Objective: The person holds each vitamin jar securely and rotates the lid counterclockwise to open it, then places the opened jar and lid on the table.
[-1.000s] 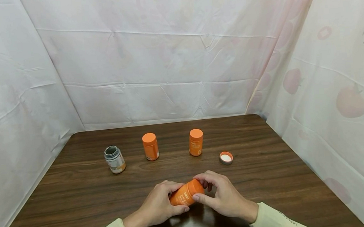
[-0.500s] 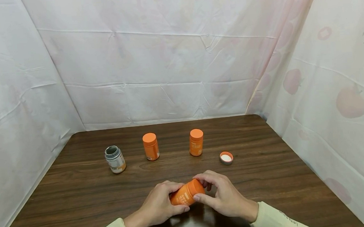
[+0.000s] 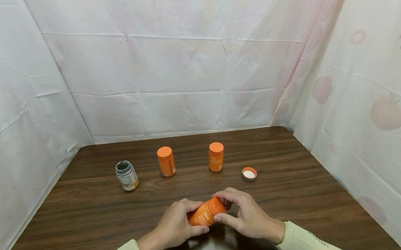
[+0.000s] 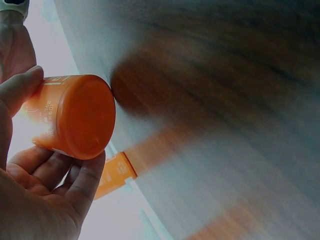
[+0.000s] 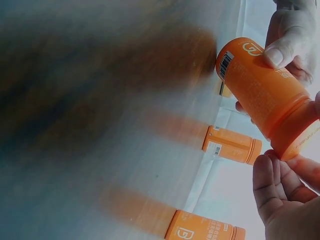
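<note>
An orange bottle (image 3: 201,216) with white print lies tilted between both hands near the front of the table, its capped end toward the right. My left hand (image 3: 174,226) grips the body, thumb on the near side and fingers on the far side. At the other end, my right hand (image 3: 241,213) pinches the orange cap (image 3: 215,206) between thumb and fingers. The left wrist view looks at the round base (image 4: 90,117) of the bottle. In the right wrist view, a barcode (image 5: 226,65) shows near that base, and the right fingertips (image 5: 272,159) are at the cap's edge.
Two capped orange bottles, one left (image 3: 166,163) and one right (image 3: 216,158), stand upright behind the hands. A grey-white open jar (image 3: 127,177) stands farther left. An upturned orange-rimmed lid (image 3: 249,174) lies at right on the wooden table (image 3: 88,224). White sheets (image 3: 181,63) hang around it.
</note>
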The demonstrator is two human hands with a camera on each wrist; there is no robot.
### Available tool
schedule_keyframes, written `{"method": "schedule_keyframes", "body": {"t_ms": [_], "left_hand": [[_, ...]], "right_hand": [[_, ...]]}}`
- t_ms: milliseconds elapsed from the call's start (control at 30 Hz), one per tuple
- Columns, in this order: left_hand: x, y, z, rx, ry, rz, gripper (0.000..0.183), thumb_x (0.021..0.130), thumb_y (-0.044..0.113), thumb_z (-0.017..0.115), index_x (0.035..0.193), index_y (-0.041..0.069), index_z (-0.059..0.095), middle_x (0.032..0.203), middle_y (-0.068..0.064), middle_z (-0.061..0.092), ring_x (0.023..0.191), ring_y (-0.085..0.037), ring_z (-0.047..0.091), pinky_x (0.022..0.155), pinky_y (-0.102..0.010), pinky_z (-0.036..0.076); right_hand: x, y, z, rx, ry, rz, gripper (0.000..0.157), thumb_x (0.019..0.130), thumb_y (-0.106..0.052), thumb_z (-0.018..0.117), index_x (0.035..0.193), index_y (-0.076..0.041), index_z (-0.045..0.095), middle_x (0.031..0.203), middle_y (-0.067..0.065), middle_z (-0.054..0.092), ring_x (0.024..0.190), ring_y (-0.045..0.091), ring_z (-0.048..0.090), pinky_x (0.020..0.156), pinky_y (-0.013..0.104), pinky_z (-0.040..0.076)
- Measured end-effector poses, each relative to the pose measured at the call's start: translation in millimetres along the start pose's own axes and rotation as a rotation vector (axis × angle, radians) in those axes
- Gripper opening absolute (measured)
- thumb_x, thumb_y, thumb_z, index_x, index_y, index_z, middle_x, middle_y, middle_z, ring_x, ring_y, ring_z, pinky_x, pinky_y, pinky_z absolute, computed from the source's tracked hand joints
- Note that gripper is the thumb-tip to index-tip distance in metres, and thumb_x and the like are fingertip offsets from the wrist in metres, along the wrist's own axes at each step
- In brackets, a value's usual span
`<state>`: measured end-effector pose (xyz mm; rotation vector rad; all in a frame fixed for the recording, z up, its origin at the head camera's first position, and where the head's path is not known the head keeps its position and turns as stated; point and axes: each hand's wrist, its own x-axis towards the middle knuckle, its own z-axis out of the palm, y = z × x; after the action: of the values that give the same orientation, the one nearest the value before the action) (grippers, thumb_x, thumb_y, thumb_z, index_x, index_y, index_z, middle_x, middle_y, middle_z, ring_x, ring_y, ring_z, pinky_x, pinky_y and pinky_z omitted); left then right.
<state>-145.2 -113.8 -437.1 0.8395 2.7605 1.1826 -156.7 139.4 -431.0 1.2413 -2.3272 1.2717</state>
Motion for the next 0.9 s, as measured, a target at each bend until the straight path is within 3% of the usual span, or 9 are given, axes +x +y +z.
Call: {"method": "schedule_keyframes", "body": {"t_ms": [900], "left_hand": [[3.0,2.4,-2.8,0.001,-0.019,-0.001,0.044,0.075,0.035,0.093,0.116,0.03,0.075,0.094,0.02,0.066,0.084,-0.003,0.056,0.071,-0.026,0.046]], "right_hand": [[-0.1,2.2,-1.8,0.001,-0.024,-0.035,0.04,0.092,-0.022,0.079,0.126,-0.007,0.064,0.109,-0.002,0.066,0.089,0.011,0.062,0.076,0.03,0.056]]}}
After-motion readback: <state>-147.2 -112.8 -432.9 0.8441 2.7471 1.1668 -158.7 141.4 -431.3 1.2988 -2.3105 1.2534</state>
